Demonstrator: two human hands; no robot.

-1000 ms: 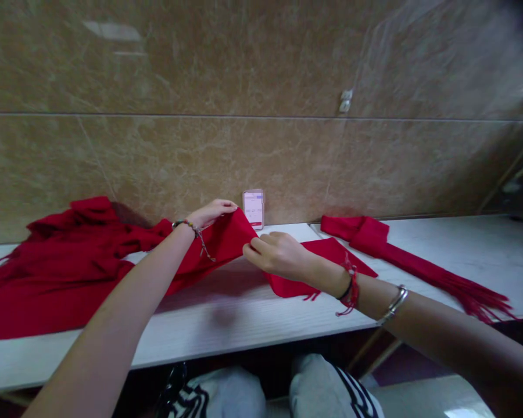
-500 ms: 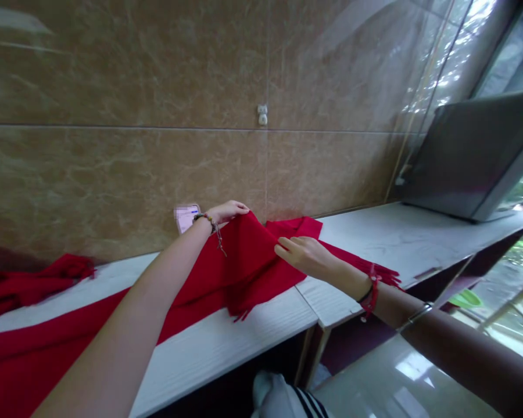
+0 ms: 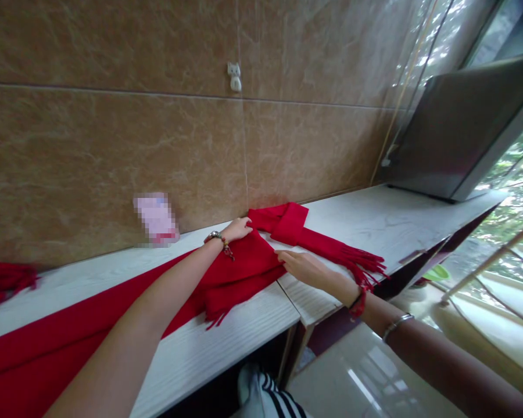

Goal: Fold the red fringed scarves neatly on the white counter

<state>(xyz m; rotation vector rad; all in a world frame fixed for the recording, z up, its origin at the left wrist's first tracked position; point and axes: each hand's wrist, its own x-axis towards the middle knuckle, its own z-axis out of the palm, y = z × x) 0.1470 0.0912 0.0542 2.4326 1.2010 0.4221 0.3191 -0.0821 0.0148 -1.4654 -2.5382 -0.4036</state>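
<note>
A long red scarf [image 3: 230, 261] lies along the white counter, with a folded-over part and short fringe near its front edge. My left hand [image 3: 237, 229] has its fingers closed on the far corner of this folded part. My right hand [image 3: 303, 268] pinches the scarf's right edge between thumb and fingers. Just beyond my hands rests a crossed-over red fringed piece [image 3: 296, 226], its tassels hanging toward the counter's front edge. Whether it joins the scarf I hold, I cannot tell.
The white counter [image 3: 366, 215] runs along a brown tiled wall [image 3: 113, 145]. A blurred pink item [image 3: 157, 217] leans on the wall. Another red cloth [image 3: 6, 281] lies at far left. A large grey box-like object [image 3: 457, 128] stands at the right end by the window.
The folded part of the scarf has come down flatter on the counter, and both hands have lowered with it. The view has shifted, showing more of the fringed red piece.
</note>
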